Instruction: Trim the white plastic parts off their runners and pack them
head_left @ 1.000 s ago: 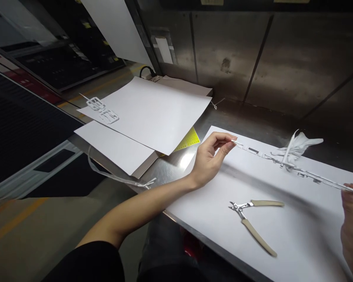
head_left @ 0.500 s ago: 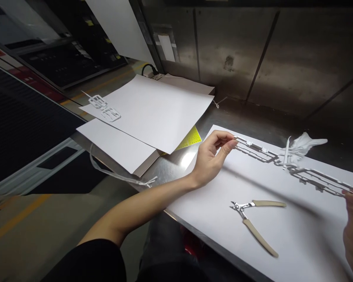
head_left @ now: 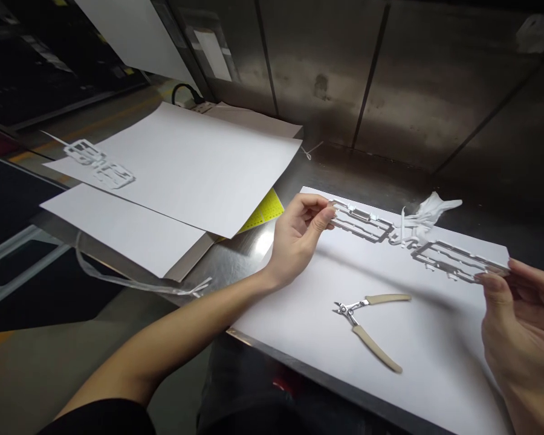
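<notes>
Between my hands hangs a grey-white moulded plastic frame piece point(head_left: 361, 233), two openwork rectangles joined by a narrow middle with a thin upright stem. My left hand point(head_left: 299, 235) pinches its left end between thumb and fingers. At the opposite end, my right hand point(head_left: 521, 326) grips the other rectangle's outer edge. The piece is held above a large white sheet point(head_left: 294, 326). Beneath it, on that sheet, lie nippers point(head_left: 350, 309) with beige handles spread apart, touched by neither hand. A crumpled white bundle point(head_left: 428, 214), perhaps cloth or plastic, appears behind the middle of the piece.
A similar plastic frame piece point(head_left: 100, 164) rests on a white sheet point(head_left: 199, 163) to the left, over a cardboard stack. Yellow printed paper point(head_left: 263, 211) pokes out beneath. A clear strap point(head_left: 131, 279) hangs along the bench edge. A metal wall point(head_left: 326, 66) closes off the back.
The view has swung right, so everything sits further left. My right hand is now largely in view, and the frame piece has tilted to show more of its openings. Both hands keep hold.
</notes>
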Available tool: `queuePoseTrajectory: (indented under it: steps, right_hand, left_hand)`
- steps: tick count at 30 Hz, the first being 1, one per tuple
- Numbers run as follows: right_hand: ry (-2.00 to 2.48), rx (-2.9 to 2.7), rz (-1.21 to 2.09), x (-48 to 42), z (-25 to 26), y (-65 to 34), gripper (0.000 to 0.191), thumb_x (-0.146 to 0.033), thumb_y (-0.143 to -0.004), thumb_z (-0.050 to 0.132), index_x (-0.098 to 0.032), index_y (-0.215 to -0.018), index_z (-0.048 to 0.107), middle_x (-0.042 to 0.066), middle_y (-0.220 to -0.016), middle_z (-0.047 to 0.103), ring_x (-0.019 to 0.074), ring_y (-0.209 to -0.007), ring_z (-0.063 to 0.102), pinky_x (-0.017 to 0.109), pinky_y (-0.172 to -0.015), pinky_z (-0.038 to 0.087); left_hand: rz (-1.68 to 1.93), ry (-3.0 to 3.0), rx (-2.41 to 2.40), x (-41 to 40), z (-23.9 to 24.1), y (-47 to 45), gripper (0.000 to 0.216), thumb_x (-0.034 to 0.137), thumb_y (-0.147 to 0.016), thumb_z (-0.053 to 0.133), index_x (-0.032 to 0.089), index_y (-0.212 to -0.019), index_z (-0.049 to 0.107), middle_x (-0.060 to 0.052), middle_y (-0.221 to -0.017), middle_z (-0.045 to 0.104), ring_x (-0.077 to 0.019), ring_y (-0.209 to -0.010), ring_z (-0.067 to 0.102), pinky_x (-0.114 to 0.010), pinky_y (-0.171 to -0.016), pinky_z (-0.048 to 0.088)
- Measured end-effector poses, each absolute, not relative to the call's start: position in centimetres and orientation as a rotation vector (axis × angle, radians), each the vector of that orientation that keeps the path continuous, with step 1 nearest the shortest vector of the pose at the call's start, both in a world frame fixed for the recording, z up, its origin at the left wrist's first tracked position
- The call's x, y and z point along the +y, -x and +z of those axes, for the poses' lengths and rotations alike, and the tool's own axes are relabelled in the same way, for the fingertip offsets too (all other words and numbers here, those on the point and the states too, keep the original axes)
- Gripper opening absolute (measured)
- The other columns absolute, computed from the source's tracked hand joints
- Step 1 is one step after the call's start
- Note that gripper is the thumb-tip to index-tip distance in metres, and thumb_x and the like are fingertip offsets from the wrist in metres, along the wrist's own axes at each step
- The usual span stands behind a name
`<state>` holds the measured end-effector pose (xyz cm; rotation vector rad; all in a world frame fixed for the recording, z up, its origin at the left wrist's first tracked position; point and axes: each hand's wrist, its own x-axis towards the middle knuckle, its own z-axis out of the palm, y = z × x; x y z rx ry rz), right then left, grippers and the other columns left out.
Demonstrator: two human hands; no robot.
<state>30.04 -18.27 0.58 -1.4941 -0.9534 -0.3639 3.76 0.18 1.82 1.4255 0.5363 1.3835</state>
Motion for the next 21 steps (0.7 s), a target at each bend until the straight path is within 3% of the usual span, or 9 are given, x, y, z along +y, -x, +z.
queuePoseTrajectory:
  steps: [4, 7, 12, 19, 21]
  right_hand:
    - [1.454, -0.908, -0.207, -18.2, 1.0, -29.7, 0.047, -0.033, -0.077, 0.1, -0.026, -0.121, 0.084, 0.007, -0.101, 0.078, 0.0233, -0.082, 0.074, 0.046, -0.08, 0.062]
    - [1.437, -0.853, -0.038, -18.2, 1.2, -29.7, 0.045, -0.038, -0.079, 0.1, -0.025, -0.119, 0.085, 0.007, -0.1, 0.078, 0.0188, -0.086, 0.074, 0.039, -0.089, 0.064]
    - [1.454, -0.753, 0.088, -18.1, 1.5, -29.6, 0.05, -0.05, -0.075, 0.102, -0.027, -0.116, 0.086, 0.009, -0.106, 0.079, 0.0189, -0.092, 0.075, 0.046, -0.107, 0.064]
    - [1.403, -0.733, 0.101, -18.0, 2.0, -29.6, 0.051, -0.049, -0.068, 0.106, -0.027, -0.11, 0.087, 0.008, -0.103, 0.08, 0.0168, -0.089, 0.074, 0.039, -0.103, 0.065]
    - [1.405, -0.73, 0.099, -17.9, 2.1, -29.4, 0.053, -0.051, -0.067, 0.106, -0.027, -0.11, 0.087, 0.008, -0.102, 0.08, 0.0187, -0.089, 0.074, 0.046, -0.108, 0.064]
  left_hand:
    - [1.285, -1.371, 0.574, 0.6, 1.6, -3.6, 0.025, 0.04, -0.097, 0.083, 0.022, -0.112, 0.073, 0.0, -0.087, 0.069, -0.0094, -0.073, 0.065, -0.02, -0.066, 0.06]
    - [1.206, -1.286, 0.604, 1.0, 1.4, -3.5, 0.026, 0.036, -0.095, 0.084, 0.024, -0.117, 0.076, 0.001, -0.086, 0.068, -0.008, -0.073, 0.065, -0.017, -0.065, 0.058]
    - [1.163, -1.199, 0.658, 1.1, 1.7, -3.4, 0.024, 0.031, -0.093, 0.085, 0.024, -0.116, 0.079, 0.0, -0.088, 0.069, -0.0082, -0.077, 0.065, -0.015, -0.066, 0.058]
    - [1.184, -1.19, 0.633, 1.1, 1.7, -3.6, 0.031, 0.038, -0.089, 0.089, 0.021, -0.114, 0.08, -0.002, -0.088, 0.068, -0.012, -0.085, 0.067, -0.016, -0.063, 0.06]
    - [1.182, -1.196, 0.636, 1.1, 1.7, -3.6, 0.031, 0.038, -0.09, 0.088, 0.022, -0.114, 0.08, -0.002, -0.088, 0.067, -0.0124, -0.086, 0.067, -0.017, -0.064, 0.06]
